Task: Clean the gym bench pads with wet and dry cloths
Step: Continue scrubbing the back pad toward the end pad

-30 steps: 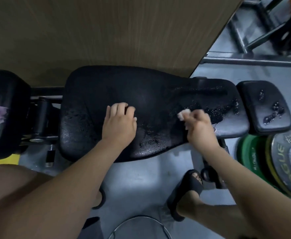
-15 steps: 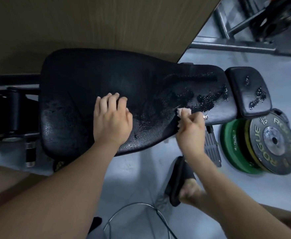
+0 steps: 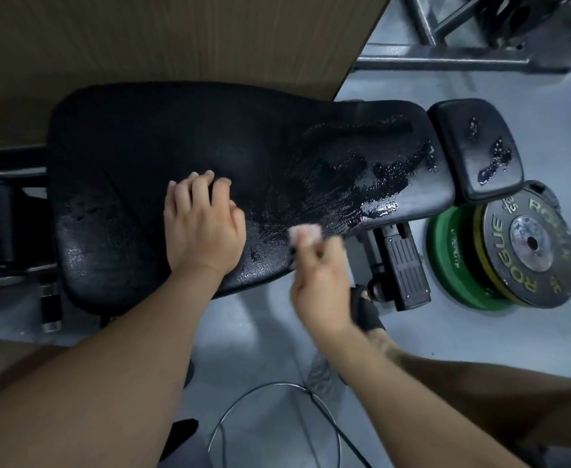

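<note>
Black wet pad (image 3: 142, 146): our left hand (image 3: 203, 228) rests flat on it, right hand (image 3: 321, 282) pinches cloth (image 3: 306, 233) at near edge.

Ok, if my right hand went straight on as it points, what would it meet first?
The wet near edge of the large bench pad; the cloth in the right hand looks almost on it.

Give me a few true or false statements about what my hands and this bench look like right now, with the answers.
1. The right hand grips a small pale cloth. True.
2. The left hand holds a spray bottle. False: it rests empty on the large pad.
3. The small pad is completely dry. False: wet patches show on it.
4. Weight plates lie on the floor near the small pad. True.
</note>
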`<state>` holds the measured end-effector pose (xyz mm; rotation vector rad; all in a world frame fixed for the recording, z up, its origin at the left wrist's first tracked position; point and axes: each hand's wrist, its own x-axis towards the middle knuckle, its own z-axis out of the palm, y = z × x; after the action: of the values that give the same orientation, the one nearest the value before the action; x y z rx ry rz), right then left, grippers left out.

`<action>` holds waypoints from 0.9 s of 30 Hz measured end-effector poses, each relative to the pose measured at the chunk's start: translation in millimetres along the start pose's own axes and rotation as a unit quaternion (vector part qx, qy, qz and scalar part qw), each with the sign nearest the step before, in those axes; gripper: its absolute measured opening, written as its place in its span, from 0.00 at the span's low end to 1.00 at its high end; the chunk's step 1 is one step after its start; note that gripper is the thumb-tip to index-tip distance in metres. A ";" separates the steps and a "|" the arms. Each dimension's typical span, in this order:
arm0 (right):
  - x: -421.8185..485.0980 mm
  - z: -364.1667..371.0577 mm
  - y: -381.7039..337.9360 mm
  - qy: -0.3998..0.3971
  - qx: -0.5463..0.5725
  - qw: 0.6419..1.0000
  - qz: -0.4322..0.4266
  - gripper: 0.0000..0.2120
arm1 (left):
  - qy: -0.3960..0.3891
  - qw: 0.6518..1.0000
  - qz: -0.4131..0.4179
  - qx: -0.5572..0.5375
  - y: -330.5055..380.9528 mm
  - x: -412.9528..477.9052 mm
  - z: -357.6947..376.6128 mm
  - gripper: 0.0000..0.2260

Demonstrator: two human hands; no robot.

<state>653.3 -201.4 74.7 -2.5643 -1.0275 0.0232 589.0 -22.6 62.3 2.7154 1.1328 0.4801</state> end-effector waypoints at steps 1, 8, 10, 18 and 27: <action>-12.1 2.1 -8.1 -0.029 0.012 0.998 -0.062 0.26 | 0.000 1.000 0.000 -0.001 0.3 0.1 -0.1 0.17; 27.4 -21.4 69.7 0.043 -0.026 0.996 0.068 0.23 | 0.004 1.000 0.000 0.007 0.7 -1.1 2.6 0.16; 36.4 -20.2 65.3 0.079 -0.003 0.987 0.138 0.22 | -0.001 1.000 -0.002 0.009 0.7 -1.3 1.9 0.17; -35.9 2.9 5.3 -0.080 0.073 0.989 -0.103 0.30 | -0.022 1.000 -0.003 0.022 3.9 -1.5 -2.9 0.17; -28.8 -0.8 -13.1 -0.056 0.060 0.987 -0.141 0.24 | -0.022 1.000 -0.006 0.021 5.2 -1.6 -2.8 0.16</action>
<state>623.6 -212.3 76.5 -2.3095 -1.3792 0.1498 590.3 -27.2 65.9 2.7390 1.1586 0.3964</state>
